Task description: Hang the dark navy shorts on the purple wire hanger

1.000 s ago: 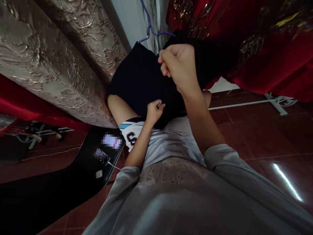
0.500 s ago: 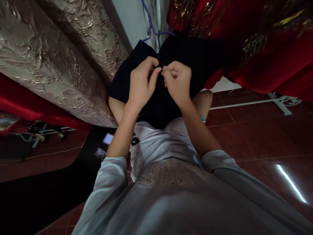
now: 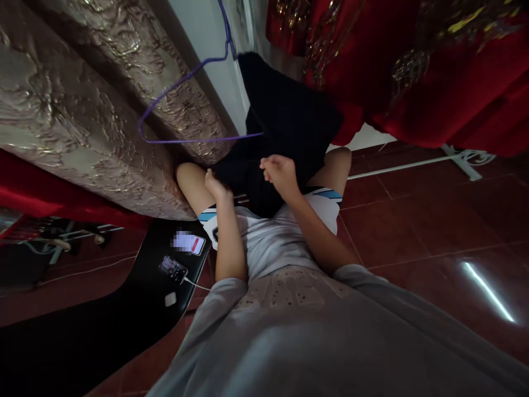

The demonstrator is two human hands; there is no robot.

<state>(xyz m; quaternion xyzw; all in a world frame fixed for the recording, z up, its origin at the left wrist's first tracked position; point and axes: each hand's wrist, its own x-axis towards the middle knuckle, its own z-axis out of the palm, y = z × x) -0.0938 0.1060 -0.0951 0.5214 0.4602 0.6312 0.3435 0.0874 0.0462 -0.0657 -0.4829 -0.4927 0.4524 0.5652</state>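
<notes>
A black garment (image 3: 289,110) hangs in front of me and drapes over my lap. The right side of a purple clothes hanger (image 3: 185,77) is hidden in its cloth, while the hanger's left side is bare. My left hand (image 3: 218,188), low at the left, has its fingers closed on the garment's left part, which is pulled down by my thigh. At the middle, my right hand (image 3: 281,175) has curled fingers pinched on the front of the garment, just under the hanger's lower bar. The gripped edges are dark and hard to make out.
On a black bench (image 3: 136,298) at the left lie a lit phone (image 3: 197,245), a second phone (image 3: 176,270) with a white cable, and a small white case (image 3: 170,299). Beige embossed fabric (image 3: 103,110) hangs left, red cloth (image 3: 397,94) right. A white rack foot (image 3: 463,162) stands on red tiles.
My hands have moved apart and down from the garment's middle, the left one further. The garment's left side has come off the hanger, which now tilts out to the left.
</notes>
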